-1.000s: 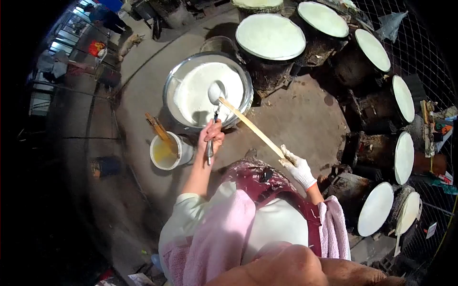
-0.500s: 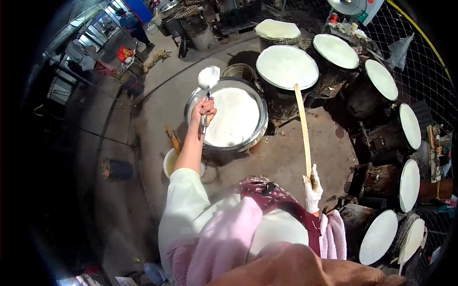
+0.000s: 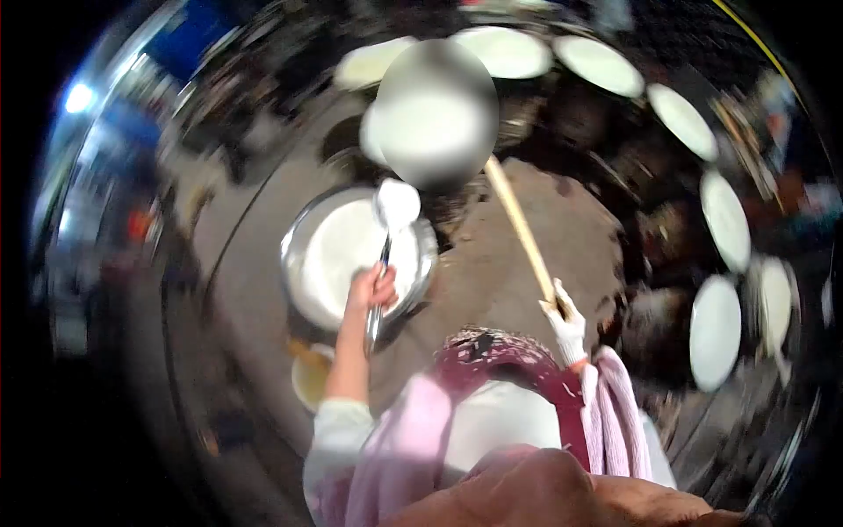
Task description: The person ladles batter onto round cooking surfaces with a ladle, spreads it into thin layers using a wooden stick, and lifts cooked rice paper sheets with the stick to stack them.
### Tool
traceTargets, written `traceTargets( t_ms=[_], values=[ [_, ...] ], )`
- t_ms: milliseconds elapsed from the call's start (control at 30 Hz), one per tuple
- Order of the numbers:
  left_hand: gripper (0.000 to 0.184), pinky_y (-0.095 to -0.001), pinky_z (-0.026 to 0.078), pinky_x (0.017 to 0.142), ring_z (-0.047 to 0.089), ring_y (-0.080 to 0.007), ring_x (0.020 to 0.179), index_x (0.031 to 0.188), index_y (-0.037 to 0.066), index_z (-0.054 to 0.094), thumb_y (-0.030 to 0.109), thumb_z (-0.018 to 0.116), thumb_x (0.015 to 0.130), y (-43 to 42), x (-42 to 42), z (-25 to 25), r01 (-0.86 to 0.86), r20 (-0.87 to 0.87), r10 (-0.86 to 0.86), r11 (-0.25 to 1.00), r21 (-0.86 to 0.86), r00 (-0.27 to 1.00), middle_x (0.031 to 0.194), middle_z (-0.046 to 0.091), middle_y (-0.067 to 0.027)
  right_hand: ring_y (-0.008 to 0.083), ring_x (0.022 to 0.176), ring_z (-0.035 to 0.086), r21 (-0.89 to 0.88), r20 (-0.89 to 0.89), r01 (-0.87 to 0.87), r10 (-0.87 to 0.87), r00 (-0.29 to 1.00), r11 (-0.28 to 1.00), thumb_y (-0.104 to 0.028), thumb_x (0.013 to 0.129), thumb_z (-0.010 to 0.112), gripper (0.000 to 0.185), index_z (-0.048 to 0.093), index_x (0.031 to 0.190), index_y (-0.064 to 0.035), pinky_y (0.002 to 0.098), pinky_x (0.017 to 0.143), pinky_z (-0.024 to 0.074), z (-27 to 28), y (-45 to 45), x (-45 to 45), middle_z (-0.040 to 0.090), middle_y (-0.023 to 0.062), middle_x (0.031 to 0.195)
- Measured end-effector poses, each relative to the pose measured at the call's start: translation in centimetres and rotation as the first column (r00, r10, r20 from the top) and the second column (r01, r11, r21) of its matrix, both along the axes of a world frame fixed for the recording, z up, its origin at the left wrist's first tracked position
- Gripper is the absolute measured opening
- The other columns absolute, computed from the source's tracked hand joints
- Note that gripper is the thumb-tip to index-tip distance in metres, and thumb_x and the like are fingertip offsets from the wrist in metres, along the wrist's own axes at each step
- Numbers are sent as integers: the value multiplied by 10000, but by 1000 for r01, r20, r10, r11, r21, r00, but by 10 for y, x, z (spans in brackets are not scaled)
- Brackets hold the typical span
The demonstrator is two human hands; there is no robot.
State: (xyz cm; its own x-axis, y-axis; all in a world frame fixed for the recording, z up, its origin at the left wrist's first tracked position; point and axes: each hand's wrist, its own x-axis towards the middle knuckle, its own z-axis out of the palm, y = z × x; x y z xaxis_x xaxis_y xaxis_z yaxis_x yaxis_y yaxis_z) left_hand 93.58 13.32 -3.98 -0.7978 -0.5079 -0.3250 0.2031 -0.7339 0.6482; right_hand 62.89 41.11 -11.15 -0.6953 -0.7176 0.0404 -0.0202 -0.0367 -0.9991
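My left hand (image 3: 375,288) is wrapped round the handle of a metal ladle (image 3: 398,204) whose bowl is full of white batter. Ladle and hand are over the right part of a wide metal basin (image 3: 296,294), which holds more white batter (image 3: 334,255). My right hand (image 3: 568,323), in a white glove, grips the lower end of a long flat wooden stick (image 3: 521,220). The stick's far end points up to a round white-covered drum top (image 3: 372,136); a grey blurred patch covers most of that top, so contact cannot be made out.
More drums with round white tops curve along the back and right, among them one at back centre (image 3: 505,53) and one at right (image 3: 716,334). A pale bucket (image 3: 312,378) stands left of me below the basin. The surroundings are smeared by motion.
My view has swung, and the drum tops appear shifted left and up. The basin now sits lower and further left. Both hands keep their hold on the ladle and stick.
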Motion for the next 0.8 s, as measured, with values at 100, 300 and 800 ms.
traceTargets(
  t_ms=[100, 300, 800],
  values=[
    [340, -215, 253, 370, 236, -37, 310, 1006, 39, 526, 324, 340, 1019, 29, -65, 9, -138, 380, 8, 939, 315, 925, 524, 376, 81, 149, 1159, 527, 116, 5, 147, -149, 989, 982, -21, 802, 702, 505, 526, 1273, 23, 266, 974, 424, 20, 13, -8, 543, 110, 1310],
    [353, -229, 315, 365, 232, -55, 368, 1030, 72, 525, 363, 326, 1021, 16, -143, -36, 437, 27, -490, 800, 411, 872, 542, 297, 62, 136, 1171, 512, 261, -2, 377, -390, 921, 889, -65, 797, 719, 544, 508, 1293, 19, 263, 1003, 388, 32, 41, -7, 539, 106, 1323],
    [355, -217, 306, 510, 310, -15, 363, 1071, -3, 490, 307, 321, 1030, 28, -383, 54, 617, -44, -641, 715, 328, 766, 612, 379, 74, 107, 998, 559, 279, 243, 613, -672, 699, 739, -50, 809, 698, 488, 521, 1257, 29, 230, 887, 438, -14, 105, -180, 611, 58, 1113]
  ],
)
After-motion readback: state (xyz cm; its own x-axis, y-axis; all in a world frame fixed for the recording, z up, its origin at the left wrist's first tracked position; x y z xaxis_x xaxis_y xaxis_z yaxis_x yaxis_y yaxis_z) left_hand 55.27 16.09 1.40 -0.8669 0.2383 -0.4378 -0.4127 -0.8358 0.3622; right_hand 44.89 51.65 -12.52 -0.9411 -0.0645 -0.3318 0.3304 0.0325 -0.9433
